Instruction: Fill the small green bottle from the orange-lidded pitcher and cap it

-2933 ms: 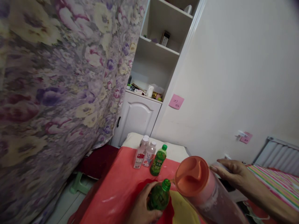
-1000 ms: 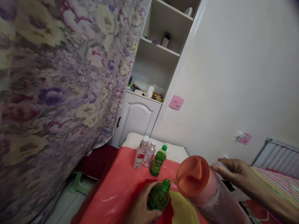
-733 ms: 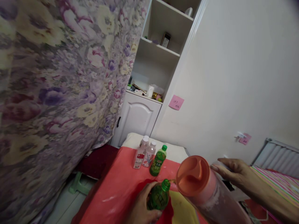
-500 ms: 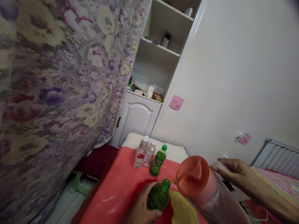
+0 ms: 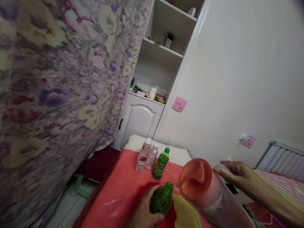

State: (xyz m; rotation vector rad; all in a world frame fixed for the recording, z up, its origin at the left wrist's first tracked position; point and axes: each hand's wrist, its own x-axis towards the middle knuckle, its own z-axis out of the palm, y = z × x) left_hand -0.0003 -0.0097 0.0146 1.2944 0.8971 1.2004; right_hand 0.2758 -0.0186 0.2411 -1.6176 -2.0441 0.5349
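My left hand (image 5: 144,209) is wrapped round an uncapped green bottle (image 5: 161,201) low in the view. My right hand (image 5: 237,174) grips the handle side of a large clear pitcher (image 5: 220,205) with an orange lid (image 5: 196,179). The pitcher is tilted, its spout side close to the bottle's mouth, and a little liquid seems to run between them. Whitish foam clings inside the pitcher near the lid. Just beyond stands a capped green bottle (image 5: 161,164), beside clear white-capped bottles (image 5: 143,158).
A red cloth (image 5: 111,193) covers the table, with a yellow patch (image 5: 185,210) under the pitcher. A floral curtain (image 5: 71,95) hangs at the left above a green stool (image 5: 80,188). White shelves and a cabinet (image 5: 140,120) stand behind; a radiator (image 5: 285,158) is at the right.
Hardly anything differs. The orange lid has shifted very slightly left toward the bottle's mouth; both hands keep their hold.
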